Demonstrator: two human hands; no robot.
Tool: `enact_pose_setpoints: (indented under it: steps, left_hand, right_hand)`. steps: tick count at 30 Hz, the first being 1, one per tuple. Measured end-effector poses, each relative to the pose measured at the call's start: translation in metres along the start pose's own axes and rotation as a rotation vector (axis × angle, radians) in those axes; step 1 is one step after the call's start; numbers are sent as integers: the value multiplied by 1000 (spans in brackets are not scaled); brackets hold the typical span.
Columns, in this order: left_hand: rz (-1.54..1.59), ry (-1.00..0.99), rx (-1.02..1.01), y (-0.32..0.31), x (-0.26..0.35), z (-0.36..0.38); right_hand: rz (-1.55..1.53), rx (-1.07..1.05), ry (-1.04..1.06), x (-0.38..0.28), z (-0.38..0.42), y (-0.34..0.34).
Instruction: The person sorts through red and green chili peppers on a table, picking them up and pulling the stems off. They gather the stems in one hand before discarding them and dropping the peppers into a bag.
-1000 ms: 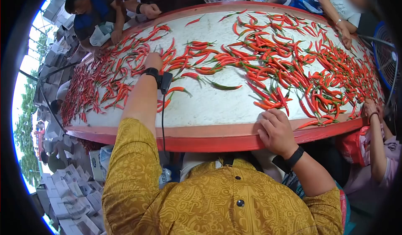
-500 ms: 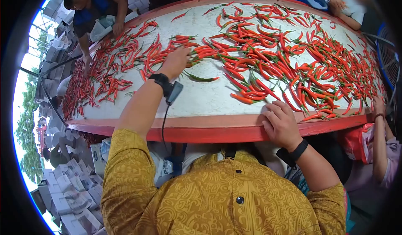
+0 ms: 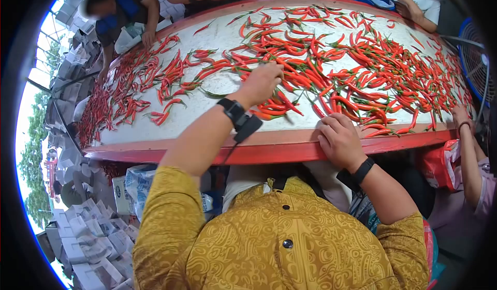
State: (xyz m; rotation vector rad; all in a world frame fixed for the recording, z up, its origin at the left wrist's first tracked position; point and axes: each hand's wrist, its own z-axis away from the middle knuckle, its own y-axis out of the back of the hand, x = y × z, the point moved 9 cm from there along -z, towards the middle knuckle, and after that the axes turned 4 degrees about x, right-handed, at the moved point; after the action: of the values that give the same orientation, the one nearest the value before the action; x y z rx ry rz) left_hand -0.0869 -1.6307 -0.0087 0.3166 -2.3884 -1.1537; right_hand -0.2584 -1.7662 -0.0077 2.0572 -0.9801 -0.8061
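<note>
Red chilies (image 3: 303,78) with green stems lie in loose heaps on the white tabletop (image 3: 176,127). My left hand (image 3: 263,82) reaches over the middle heap, its fingers bent down and together among the chilies. Its fingertips are partly hidden, so what they hold, if anything, does not show. A dark green chili (image 3: 212,94) lies to the left of that wrist. My right hand (image 3: 339,139) rests on the near table rim, fingers loosely bent and a little apart, holding nothing visible. Chili tips lie just beyond its fingertips.
A raised red rim (image 3: 259,155) edges the table. Smaller, darker chilies (image 3: 101,111) pile up at the left end. Other people stand at the far side, and a co-worker's hand (image 3: 459,115) is at the right. A blue fan (image 3: 476,62) stands at the right end.
My left hand has moved right, from the left part of the chilies to the middle heap. The camera view has shifted slightly. My right hand remains at the near rim.
</note>
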Motion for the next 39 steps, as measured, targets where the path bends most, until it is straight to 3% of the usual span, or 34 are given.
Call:
enact_pose_setpoints:
  steps: [2,5,7,9,10,12,14,17,19,23,26,28,31,34,37,39]
  left_hand:
    - [-237,116,-217,-29,2,-4]
    - [-273,11,-122,-8,-5,14]
    - [-376,249,-262,12,-48,39]
    - [-544,303,-351,39,-62,51]
    - [-546,308,-356,40,-58,47]
    - [-335,291,-100,59,-36,31]
    - [-137,317,-57,34,-2,17]
    - [99,266,-403,-43,56,22]
    - [-59,151,-425,-47,82,32]
    - [-142,245,-367,-20,38,58]
    - [-273,322,-306,-1,41,40]
    - [-219,279,-82,1,55,8]
    - [-4,209,-65,-47,90,-51]
    - [-38,157,-150,-102,101,-75]
    - [-420,99,-236,-121,62,-61]
    - [-369,309,-177,-97,29,-47]
  right_hand:
    - [9,2,-20,12,5,5]
    - [-10,23,-27,28,14,15]
    - [-11,26,-24,35,19,18]
    - [-12,19,-18,41,22,23]
    - [-2,8,-8,44,23,26]
    - [-7,1,-3,53,28,30]
    - [-8,-6,9,61,33,34]
    - [-24,3,7,74,41,43]
    - [-3,13,-8,83,46,53]
    - [17,26,10,96,55,66]
    - [63,53,36,105,60,78]
    - [56,73,41,111,64,87]
    - [57,79,29,127,73,97]
    - [60,88,0,144,81,106]
    - [45,89,-15,160,89,113]
    - [40,87,-16,168,92,118]
